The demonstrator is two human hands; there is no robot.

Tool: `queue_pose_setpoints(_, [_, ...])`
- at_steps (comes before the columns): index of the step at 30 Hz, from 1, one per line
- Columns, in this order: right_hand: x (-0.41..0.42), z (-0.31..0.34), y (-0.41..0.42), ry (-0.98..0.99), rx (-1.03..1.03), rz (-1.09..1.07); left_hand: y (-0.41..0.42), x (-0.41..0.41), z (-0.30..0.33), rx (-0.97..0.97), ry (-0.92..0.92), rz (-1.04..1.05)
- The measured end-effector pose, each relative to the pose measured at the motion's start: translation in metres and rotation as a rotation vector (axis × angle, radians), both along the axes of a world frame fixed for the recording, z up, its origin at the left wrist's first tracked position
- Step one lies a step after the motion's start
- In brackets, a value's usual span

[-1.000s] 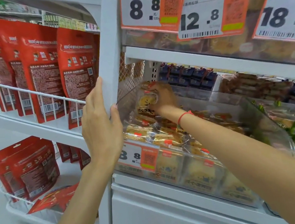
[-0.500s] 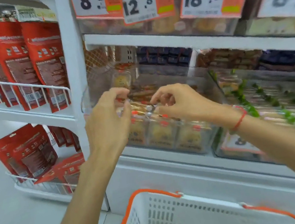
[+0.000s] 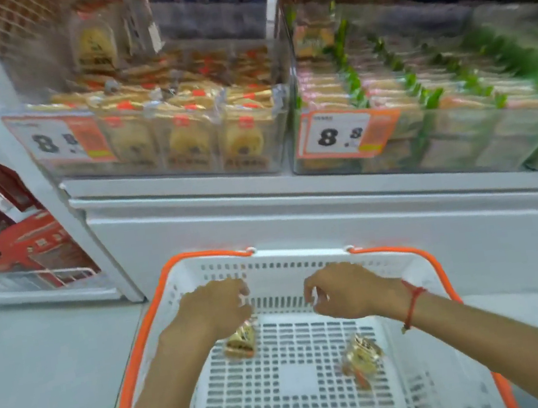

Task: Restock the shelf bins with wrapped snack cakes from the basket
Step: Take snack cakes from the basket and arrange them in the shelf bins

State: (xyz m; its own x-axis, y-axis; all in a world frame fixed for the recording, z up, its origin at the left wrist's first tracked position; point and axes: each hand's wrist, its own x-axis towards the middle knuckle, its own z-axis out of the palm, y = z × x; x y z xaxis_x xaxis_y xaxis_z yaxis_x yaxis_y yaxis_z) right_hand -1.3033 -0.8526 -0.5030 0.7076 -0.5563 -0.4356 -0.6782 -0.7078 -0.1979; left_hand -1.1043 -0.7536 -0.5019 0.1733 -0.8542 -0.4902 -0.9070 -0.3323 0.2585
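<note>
Half a second ago my two hands were up at the shelf bin (image 3: 148, 141), arranging the cakes; now I am bringing them down over the white basket (image 3: 303, 261) with the orange rim, and my view is tilting down with them. The bin is looking nearly full, its front row standing upright behind the price tag (image 3: 58, 141). My left hand (image 3: 213, 306) is hanging over one snack cake (image 3: 240, 341), fingers loosely curled and holding nothing. My right hand (image 3: 345, 291) is the same, curled and empty, above the basket floor. The second snack cake (image 3: 360, 357) is lying near the right wall, apart from the first. I am judging these cakes light and soft, with a slippery film, so I am planning to take each by the sides of the wrapper, gently, not squeezing the middle.
</note>
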Motion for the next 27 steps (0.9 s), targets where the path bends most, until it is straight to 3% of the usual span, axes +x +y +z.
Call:
queue_pose_setpoints(4, [-0.016,-0.072,0.009,0.107,0.13,-0.066,0.0,-0.004,-0.069,0.247,0.041,0.0])
queue_pose_setpoints(9, [0.01,-0.144,0.014,0.084,0.312,-0.191,0.011,0.011,-0.146,0.393,0.171,0.191])
queue_pose_setpoints(13, [0.044,-0.198,0.02,-0.017,0.484,-0.382,0.014,0.019,-0.183,0.267,0.313,0.486])
queue_pose_setpoints(16, [0.07,-0.225,0.028,-0.248,0.674,-0.733,0.003,0.018,-0.203,0.113,0.395,0.699])
queue_pose_setpoints(18, [0.085,-0.236,0.034,-0.381,0.738,-0.893,-0.004,0.013,-0.208,0.147,0.461,0.752])
queue_pose_setpoints(21, [0.092,-0.242,0.039,-0.487,0.744,-1.02,-0.008,0.004,-0.21,0.269,0.567,0.843])
queue_pose_setpoints(24, [0.088,-0.23,0.038,-0.528,0.873,-1.144,-0.002,0.007,-0.21,0.251,0.653,0.877])
queue_pose_setpoints(27, [0.079,-0.205,0.034,-0.506,0.959,-1.126,0.006,0.014,-0.199,0.201,0.82,0.936])
